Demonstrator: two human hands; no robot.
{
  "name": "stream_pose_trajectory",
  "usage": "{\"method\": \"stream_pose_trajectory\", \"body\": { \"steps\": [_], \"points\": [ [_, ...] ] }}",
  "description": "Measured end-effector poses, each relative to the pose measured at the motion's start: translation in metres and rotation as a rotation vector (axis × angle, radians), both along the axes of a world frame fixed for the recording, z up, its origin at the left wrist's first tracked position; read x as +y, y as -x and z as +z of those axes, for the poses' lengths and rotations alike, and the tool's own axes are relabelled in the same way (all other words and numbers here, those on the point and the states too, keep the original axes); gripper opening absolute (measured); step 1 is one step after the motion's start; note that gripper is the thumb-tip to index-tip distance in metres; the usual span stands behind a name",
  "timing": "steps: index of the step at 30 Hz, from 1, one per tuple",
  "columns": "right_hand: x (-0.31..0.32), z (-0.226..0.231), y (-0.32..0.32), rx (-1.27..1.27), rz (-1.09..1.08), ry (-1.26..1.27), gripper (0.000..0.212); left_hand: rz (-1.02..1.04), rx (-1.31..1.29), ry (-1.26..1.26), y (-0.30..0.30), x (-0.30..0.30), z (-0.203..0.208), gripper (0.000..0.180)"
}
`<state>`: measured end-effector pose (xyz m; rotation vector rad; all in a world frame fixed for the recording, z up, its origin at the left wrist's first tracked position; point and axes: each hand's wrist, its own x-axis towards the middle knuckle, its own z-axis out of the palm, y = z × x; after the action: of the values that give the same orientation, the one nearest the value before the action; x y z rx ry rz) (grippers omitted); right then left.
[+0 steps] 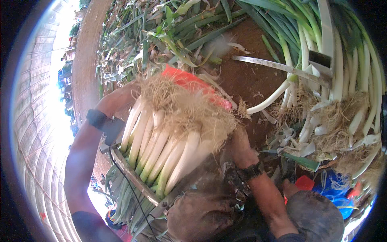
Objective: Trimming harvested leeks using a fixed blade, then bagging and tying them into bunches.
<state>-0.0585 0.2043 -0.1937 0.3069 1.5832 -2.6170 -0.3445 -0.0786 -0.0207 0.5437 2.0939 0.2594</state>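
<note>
A thick bundle of leeks (pixel 163 149) leans in front of me, white stems side by side and pale roots (pixel 185 109) fanned out on top. My left hand (pixel 123 97) is at the bundle's left side, its fingers mostly hidden behind the roots. On the right side my right hand (pixel 238 147) is closed against the bundle, fingertips buried in the roots. Behind the roots lies a bright red strip (pixel 195 86). The stems pass over a narrow rail (pixel 139 179), with green leaves (pixel 131 211) hanging below it.
More leeks with roots (pixel 342 97) are heaped at the right. A bent metal bar (pixel 282 66) stands among them. Leaf trimmings (pixel 141 40) cover the ground at the far left. Blue plastic (pixel 333 191) lies at the lower right, and a thin black cable (pixel 129 181) runs down the left.
</note>
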Motion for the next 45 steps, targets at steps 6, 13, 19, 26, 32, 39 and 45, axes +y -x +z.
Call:
{"method": "stream_pose_trajectory", "body": {
  "steps": [6,13,19,26,32,39,45],
  "points": [
    [0.016,0.053,-0.016,-0.388,-0.115,-0.370,0.030,0.028,0.082,0.038,-0.026,0.047,0.012,0.037],
    [0.031,0.081,-0.003,-0.188,-0.185,0.028,0.026,0.356,0.838,0.042,-0.065,0.084,-0.007,0.028],
    [0.056,0.097,0.020,-0.242,0.054,0.473,0.038,0.335,1.093,-0.121,-0.082,0.101,-0.008,0.022],
    [0.039,0.135,0.047,-0.064,0.095,-0.294,0.037,0.568,1.253,-0.268,-0.081,0.090,-0.018,0.020],
    [0.029,0.152,0.040,-0.127,0.051,-0.499,0.028,0.470,1.252,-0.425,-0.105,0.090,-0.003,0.028],
    [0.013,0.128,0.027,0.379,-0.168,-0.919,0.014,0.227,1.167,-0.260,-0.116,0.023,0.021,0.025],
    [0.013,0.127,-0.003,0.495,-0.204,-1.214,0.031,-0.303,1.245,-0.110,-0.115,0.043,0.032,0.023]
  ]
}}
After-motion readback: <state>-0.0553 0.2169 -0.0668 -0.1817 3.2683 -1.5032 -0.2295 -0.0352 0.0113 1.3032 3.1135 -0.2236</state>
